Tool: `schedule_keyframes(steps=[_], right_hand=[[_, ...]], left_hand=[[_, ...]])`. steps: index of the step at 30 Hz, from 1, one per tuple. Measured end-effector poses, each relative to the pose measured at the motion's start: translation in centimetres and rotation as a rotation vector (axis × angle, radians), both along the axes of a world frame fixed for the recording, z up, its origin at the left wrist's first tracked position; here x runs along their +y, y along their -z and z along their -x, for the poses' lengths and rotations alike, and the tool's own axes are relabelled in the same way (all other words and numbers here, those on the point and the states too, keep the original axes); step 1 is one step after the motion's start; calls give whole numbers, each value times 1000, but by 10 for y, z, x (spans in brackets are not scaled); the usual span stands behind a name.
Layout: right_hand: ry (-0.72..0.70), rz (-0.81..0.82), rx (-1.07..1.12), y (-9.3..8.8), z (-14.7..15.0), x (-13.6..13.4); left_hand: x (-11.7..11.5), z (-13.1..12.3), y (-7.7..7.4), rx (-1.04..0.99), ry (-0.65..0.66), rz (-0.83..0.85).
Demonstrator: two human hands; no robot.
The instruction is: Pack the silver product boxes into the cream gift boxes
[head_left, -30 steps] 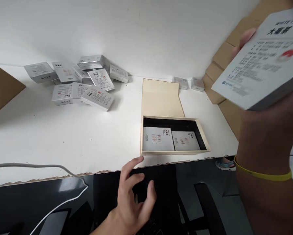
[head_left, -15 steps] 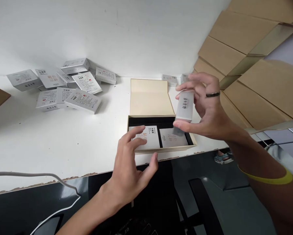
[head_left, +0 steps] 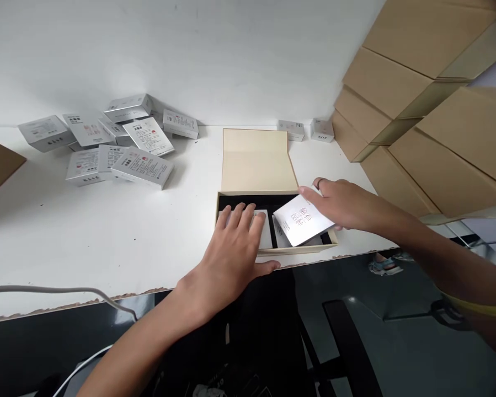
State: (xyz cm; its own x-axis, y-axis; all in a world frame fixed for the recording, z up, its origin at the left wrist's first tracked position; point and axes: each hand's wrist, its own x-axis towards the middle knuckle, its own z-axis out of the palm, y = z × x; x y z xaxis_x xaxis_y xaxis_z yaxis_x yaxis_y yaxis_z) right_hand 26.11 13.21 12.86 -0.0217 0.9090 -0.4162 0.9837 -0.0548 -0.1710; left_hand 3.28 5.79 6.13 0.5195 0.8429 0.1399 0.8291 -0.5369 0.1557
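A cream box (head_left: pixel 256 165) lies with its lid folded back on the white table, its inside black. My right hand (head_left: pixel 334 204) grips a small white carton (head_left: pixel 303 219) by its upper right edge, tilted over the box's right compartment. Beneath that carton, another one (head_left: pixel 278 234) partly shows inside. Over the left compartment rests my left hand (head_left: pixel 235 245), fingers spread across a white carton (head_left: pixel 265 234), thumb by the box's front edge.
Several silver-white cartons (head_left: pixel 142 167) are piled at the back left, and two more (head_left: pixel 291 130) stand behind the box. Stacked brown cardboard boxes (head_left: pixel 396 82) fill the right. A grey cable (head_left: pixel 57 289) crosses the front left edge.
My right hand has lowered its carton to the box and turned its broad face up. My left hand has moved from above the front edge onto the left carton, fingers flattening.
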Motion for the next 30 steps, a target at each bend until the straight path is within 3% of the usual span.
schedule_keyframes(steps=[2,4,6,8,10,13,16,19,26,30], right_hand=[[-58,104,-2,-3,-5,-2],[-213,142,-101,-8,-10,-2],[-417,53,-267,-12,-14,-2],[-561,-156,-336,-13,-16,-2],[-661,-278,-192,-10,-15,-3],[-814,-182,68,1,-12,-7],[-837,5,76,12,-10,-11],[-804,81,37,18,-10,-11],[-911,67,-51,23,3,-13],[-1015,-12,-117,26,11,-16]], left_hand=[[7,-2,-9,47,5,62],[13,-3,-18,62,12,115],[19,-3,-24,52,17,153],[22,-1,-27,20,29,156],[23,0,-27,-16,52,156],[22,1,-26,-5,44,179],[22,0,-26,57,5,180],[23,-3,-26,72,-25,189],[18,-13,-36,241,-6,247],[22,-24,-45,290,-7,379]])
